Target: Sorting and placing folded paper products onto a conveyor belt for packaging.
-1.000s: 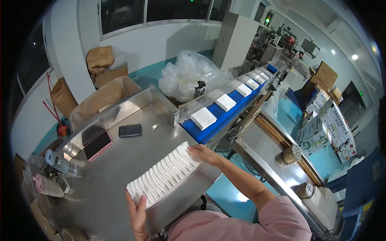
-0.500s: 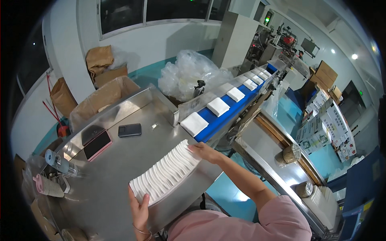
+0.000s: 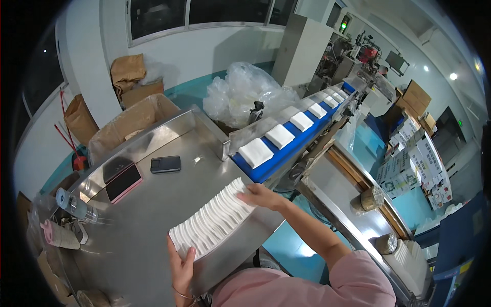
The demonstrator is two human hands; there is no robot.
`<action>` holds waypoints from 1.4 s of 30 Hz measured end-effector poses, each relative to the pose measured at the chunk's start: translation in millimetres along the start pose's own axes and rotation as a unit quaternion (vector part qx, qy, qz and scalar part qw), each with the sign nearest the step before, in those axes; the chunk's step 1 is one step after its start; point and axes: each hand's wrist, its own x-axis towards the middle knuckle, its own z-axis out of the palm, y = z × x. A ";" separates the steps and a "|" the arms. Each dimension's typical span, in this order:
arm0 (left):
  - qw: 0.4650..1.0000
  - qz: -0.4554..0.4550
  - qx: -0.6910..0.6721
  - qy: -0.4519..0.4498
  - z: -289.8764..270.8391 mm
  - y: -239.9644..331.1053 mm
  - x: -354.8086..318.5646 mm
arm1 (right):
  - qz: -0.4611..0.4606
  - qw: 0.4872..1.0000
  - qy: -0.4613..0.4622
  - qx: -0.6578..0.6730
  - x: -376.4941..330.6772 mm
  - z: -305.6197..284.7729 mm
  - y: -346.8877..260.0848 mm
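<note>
Steel counter [image 3: 153, 215] fills the workshop's foreground, beside a blue conveyor belt [image 3: 286, 148] carrying white pads. Along its near edge lies a long row of white napkin stacks [image 3: 212, 222]. Left hand [image 3: 181, 266] presses flat against one end, right hand [image 3: 261, 197] against the other, each grip open-palmed, squeezing the row between them.

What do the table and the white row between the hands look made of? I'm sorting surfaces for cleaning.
Table: apparently brushed stainless steel, grey with dull reflections. White row: likely folded tissue or paper, soft matte with thin ridged edges.
</note>
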 end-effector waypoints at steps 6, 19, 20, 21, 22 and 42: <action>1.000 0.012 0.002 -0.007 1.5 -8.5 3.2 | -0.019 0.996 0.069 -0.047 -4.7 4.9 4.2; 0.999 0.024 0.027 -0.032 11.0 3.3 -0.3 | 0.006 0.994 -0.029 -0.108 -7.7 -0.3 0.8; 0.999 0.017 0.022 -0.040 12.4 7.2 -0.3 | -0.031 0.996 0.028 -0.077 -6.4 1.2 8.8; 0.999 0.017 0.022 -0.037 12.9 7.9 -1.3 | -0.031 0.996 0.026 -0.078 -8.7 3.4 4.4; 0.999 0.009 0.007 -0.033 13.1 8.3 -2.1 | -0.063 0.996 -0.010 -0.067 -13.2 6.2 -2.2; 0.998 0.028 -0.015 -0.054 26.8 14.7 -1.2 | -0.051 0.994 -0.012 -0.094 -7.8 4.3 0.3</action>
